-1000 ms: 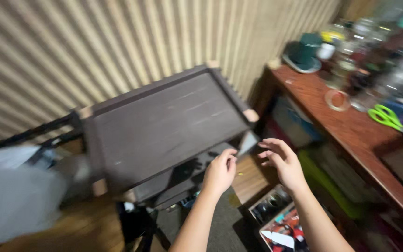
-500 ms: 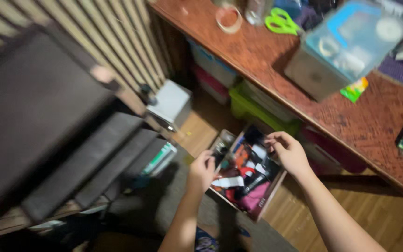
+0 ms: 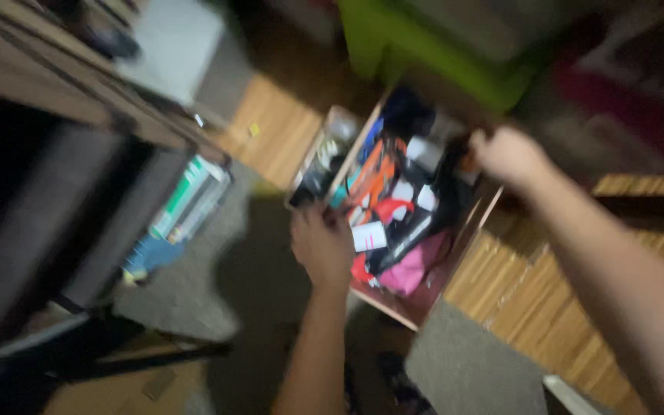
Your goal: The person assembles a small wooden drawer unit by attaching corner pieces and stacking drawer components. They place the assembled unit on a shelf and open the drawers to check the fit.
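Observation:
A shallow wooden tray [image 3: 416, 311] full of mixed small items in orange, black, white and pink lies on the floor below me. My left hand [image 3: 323, 244] rests at its near left edge, fingers curled over the rim. My right hand [image 3: 507, 156] is at the far right rim, closed around the edge or something dark there. The picture is blurred, so the exact grip is unclear.
A dark wooden stand [image 3: 48, 192] fills the left side, with a stack of books [image 3: 190, 200] under it. A green bin [image 3: 439, 46] sits behind the tray. Grey carpet [image 3: 463, 369] and wooden floor [image 3: 501, 269] surround it.
The view has dropped from the stand and the desk down to the floor. Both hands have gone down to the tray and now sit on its edges.

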